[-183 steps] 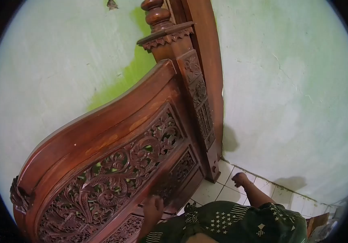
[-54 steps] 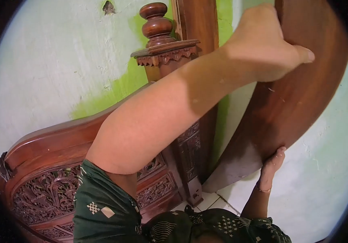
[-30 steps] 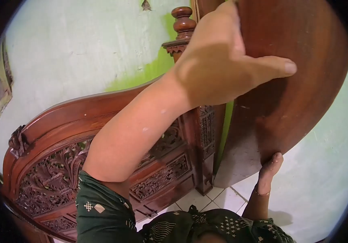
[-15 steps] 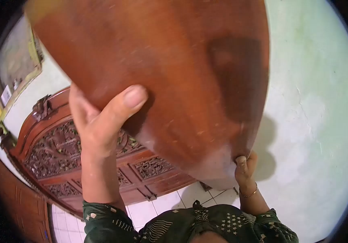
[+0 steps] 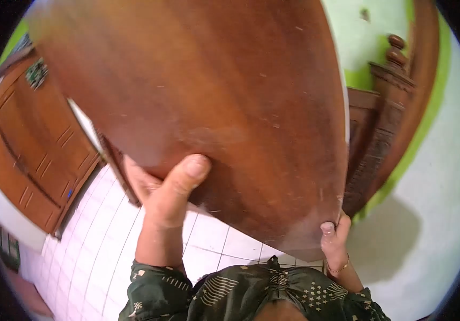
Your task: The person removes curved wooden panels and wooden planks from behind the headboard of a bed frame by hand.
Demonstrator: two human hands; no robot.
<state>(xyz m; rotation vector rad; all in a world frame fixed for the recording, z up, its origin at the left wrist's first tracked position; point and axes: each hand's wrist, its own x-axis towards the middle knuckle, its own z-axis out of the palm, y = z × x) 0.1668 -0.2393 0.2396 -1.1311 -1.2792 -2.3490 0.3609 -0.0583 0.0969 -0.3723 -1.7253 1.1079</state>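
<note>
A large, glossy brown wooden board (image 5: 203,107) fills the middle of the view, tilted and held up in front of me. My left hand (image 5: 171,195) grips its lower left edge, thumb flat on the near face and fingers mostly hidden behind. Near the bottom right corner, my right hand (image 5: 337,238) is closed on the edge, thumb in front. The board's top runs out of view. Scuffs and pale marks show on its surface.
A brown wooden cabinet (image 5: 32,144) stands at the left. To the right, a carved bedpost (image 5: 385,107) rises beside a doorway-like wooden frame (image 5: 425,69). White floor tiles (image 5: 107,241) lie below, and a pale wall (image 5: 433,241) closes the right side.
My view has swung left, with the board still in both hands. The carved headboard has left the left side; the cabinet shows more fully, and a bedpost has appeared at right.
</note>
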